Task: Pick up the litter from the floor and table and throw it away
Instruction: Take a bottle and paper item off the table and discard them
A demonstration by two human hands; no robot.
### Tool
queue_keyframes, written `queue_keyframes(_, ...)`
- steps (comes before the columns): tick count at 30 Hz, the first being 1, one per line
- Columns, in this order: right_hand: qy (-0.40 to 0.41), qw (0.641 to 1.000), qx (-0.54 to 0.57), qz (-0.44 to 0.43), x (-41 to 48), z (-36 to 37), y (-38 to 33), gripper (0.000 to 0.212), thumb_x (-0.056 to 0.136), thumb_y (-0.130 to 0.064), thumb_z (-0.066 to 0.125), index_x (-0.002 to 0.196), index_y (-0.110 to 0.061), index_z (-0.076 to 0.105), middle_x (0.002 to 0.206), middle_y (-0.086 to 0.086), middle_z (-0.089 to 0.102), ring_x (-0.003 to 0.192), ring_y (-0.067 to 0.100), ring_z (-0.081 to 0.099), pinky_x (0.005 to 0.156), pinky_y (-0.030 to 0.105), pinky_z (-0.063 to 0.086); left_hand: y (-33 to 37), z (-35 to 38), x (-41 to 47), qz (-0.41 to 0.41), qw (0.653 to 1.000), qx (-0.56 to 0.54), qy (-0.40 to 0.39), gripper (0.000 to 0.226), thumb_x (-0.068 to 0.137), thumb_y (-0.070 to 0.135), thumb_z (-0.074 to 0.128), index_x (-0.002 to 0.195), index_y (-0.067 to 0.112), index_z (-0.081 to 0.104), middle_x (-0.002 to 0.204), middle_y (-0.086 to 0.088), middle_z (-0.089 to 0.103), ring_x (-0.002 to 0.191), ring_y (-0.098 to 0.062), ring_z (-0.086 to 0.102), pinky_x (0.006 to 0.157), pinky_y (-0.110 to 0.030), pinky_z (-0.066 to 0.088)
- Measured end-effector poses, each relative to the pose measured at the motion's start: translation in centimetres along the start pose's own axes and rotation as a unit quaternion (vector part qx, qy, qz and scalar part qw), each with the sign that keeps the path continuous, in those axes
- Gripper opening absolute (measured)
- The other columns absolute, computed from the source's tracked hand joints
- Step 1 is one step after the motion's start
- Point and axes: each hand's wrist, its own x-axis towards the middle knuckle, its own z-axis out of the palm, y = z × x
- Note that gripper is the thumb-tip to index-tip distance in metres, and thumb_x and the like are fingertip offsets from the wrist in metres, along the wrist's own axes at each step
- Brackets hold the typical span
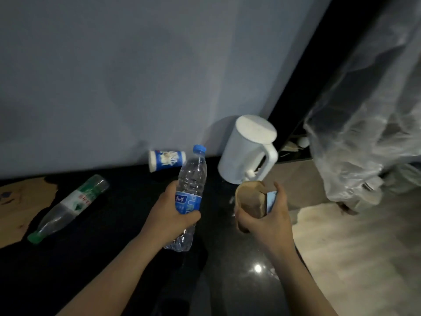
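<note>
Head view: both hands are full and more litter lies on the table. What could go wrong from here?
1. The right hand pinches a thin blue packet against a brown paper cup; the packet could slip out.
2. The left hand grips the blue-capped bottle, so reaching for the green-capped bottle or the blue-and-white cup risks a drop.
3. The white jug stands behind both hands and could be knocked.
</note>
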Motion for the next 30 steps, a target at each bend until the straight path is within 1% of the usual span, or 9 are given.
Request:
queue_keyframes(2, 0.039, 0.999, 0.015, 0.002, -0.3, -4.8, 0.5, 0.108, 0.056, -0.044, 0.083, 0.143, -0.04, 0.019, 0.126, -0.006, 0.054, 0.106, 0.008, 0.058, 0.086, 0.021, 0.049, 3.6, 3.2, -0.2, 0.032, 0.999, 0.005, -0.023, 0.072, 0.07, 0.023, 0.076, 0.121, 0.046, 0.032, 0.107, 0.011, 0.057, 0.089, -0.005, 0.061, 0.076, -0.024, 0.05)
queue_keyframes(5, 0.112, 0.993, 0.026, 0.02, -1.3, -12.4, 1.9, 0.112, 0.05, -0.054, 0.078, 0.142, -0.046, 0.015, 0.133, -0.003, 0.051, 0.116, 0.016, 0.056, 0.094, 0.042, 0.052, 9.9, 8.6, -1.0, 0.089, 0.994, 0.026, -0.057, 0.072, 0.069, 0.026, 0.075, 0.129, 0.037, 0.037, 0.104, 0.009, 0.059, 0.088, -0.006, 0.061, 0.075, -0.024, 0.05)
queue_keyframes(7, 0.168, 0.985, 0.036, 0.02, -2.4, -17.8, 2.8, 0.11, 0.05, -0.052, 0.079, 0.141, -0.048, 0.017, 0.132, -0.003, 0.052, 0.117, 0.019, 0.057, 0.094, 0.045, 0.051, 14.4, 12.3, -1.8, 0.132, 0.988, 0.035, -0.074, 0.069, 0.071, 0.028, 0.074, 0.129, 0.034, 0.038, 0.1, 0.012, 0.059, 0.087, -0.005, 0.06, 0.076, -0.026, 0.049)
queue_keyframes(12, 0.3, 0.953, 0.032, 0.003, -7.2, -31.1, 4.4, 0.108, 0.059, -0.04, 0.085, 0.143, -0.046, 0.017, 0.131, -0.009, 0.047, 0.115, 0.011, 0.053, 0.094, 0.027, 0.042, 25.0, 22.5, -6.1, 0.254, 0.96, 0.02, -0.119, 0.078, 0.051, 0.05, 0.063, 0.126, 0.037, 0.044, 0.096, 0.015, 0.065, 0.084, -0.006, 0.063, 0.082, -0.026, 0.051)
queue_keyframes(14, 0.343, 0.939, 0.017, 0.001, -9.4, -35.9, 5.2, 0.108, 0.061, -0.037, 0.085, 0.143, -0.047, 0.016, 0.134, -0.008, 0.045, 0.117, 0.013, 0.052, 0.093, 0.026, 0.041, 28.7, 26.6, -8.5, 0.289, 0.946, 0.001, -0.147, 0.08, 0.05, 0.049, 0.062, 0.127, 0.036, 0.043, 0.092, 0.019, 0.06, 0.08, 0.004, 0.059, 0.069, -0.008, 0.044)
queue_keyframes(16, 0.387, 0.922, 0.002, -0.004, -11.5, -40.5, 5.6, 0.108, 0.062, -0.036, 0.085, 0.144, -0.046, 0.016, 0.138, -0.006, 0.043, 0.12, 0.014, 0.05, 0.096, 0.027, 0.04, 32.1, 30.1, -11.1, 0.319, 0.93, -0.025, -0.179, 0.078, 0.059, 0.039, 0.071, 0.131, 0.034, 0.042, 0.09, 0.02, 0.058, 0.074, 0.008, 0.057, 0.056, -0.003, 0.04)
queue_keyframes(24, 0.508, 0.86, -0.051, -0.019, -18.0, -54.3, 5.6, 0.106, 0.065, -0.04, 0.083, 0.144, -0.047, 0.013, 0.141, -0.001, 0.039, 0.119, 0.02, 0.05, 0.098, 0.034, 0.045, 42.1, 40.3, -17.9, 0.435, 0.851, -0.088, -0.282, 0.081, 0.054, 0.049, 0.067, 0.131, 0.043, 0.041, 0.095, 0.016, 0.063, 0.075, -0.003, 0.065, 0.068, -0.029, 0.057)
queue_keyframes(27, 0.537, 0.841, -0.057, -0.035, -18.6, -57.7, 5.6, 0.105, 0.066, -0.038, 0.082, 0.145, -0.046, 0.013, 0.141, -0.001, 0.039, 0.116, 0.017, 0.05, 0.09, 0.027, 0.042, 44.7, 42.7, -18.8, 0.459, 0.827, -0.105, -0.307, 0.071, 0.069, 0.029, 0.074, 0.131, 0.039, 0.042, 0.088, 0.017, 0.064, 0.073, 0.005, 0.064, 0.06, -0.013, 0.05)
queue_keyframes(30, 0.552, 0.83, -0.067, -0.048, -18.1, -60.5, 5.7, 0.108, 0.06, -0.047, 0.08, 0.144, -0.047, 0.013, 0.139, -0.002, 0.039, 0.117, 0.017, 0.051, 0.094, 0.03, 0.046, 47.2, 45.1, -18.6, 0.467, 0.808, -0.119, -0.34, 0.067, 0.069, 0.03, 0.076, 0.125, 0.047, 0.042, 0.088, 0.02, 0.067, 0.076, 0.003, 0.066, 0.069, -0.018, 0.052)
